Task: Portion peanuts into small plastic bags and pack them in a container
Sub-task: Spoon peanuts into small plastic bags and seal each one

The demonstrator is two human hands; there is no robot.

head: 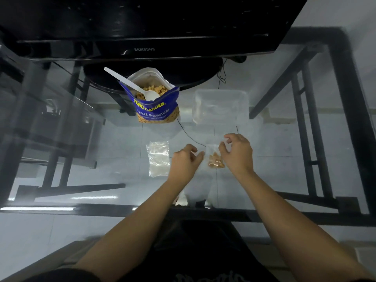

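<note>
A small clear plastic bag (215, 159) with a portion of peanuts at its bottom lies between my hands on the glass table. My left hand (186, 160) pinches its left top edge and my right hand (237, 152) pinches its right top edge. Farther back stands an open blue peanut bag (157, 107), full of peanuts, with a white plastic spoon (132, 84) resting in it. To its right sits a clear plastic container (220, 105); it looks to hold something pale, hard to tell what. A stack of empty small bags (158, 158) lies left of my left hand.
The glass table (81, 139) has a black frame, and tiled floor shows through it. A black monitor (142, 27) on a round base stands at the back. A thin black cable (188, 135) runs across the glass between the peanut bag and my hands.
</note>
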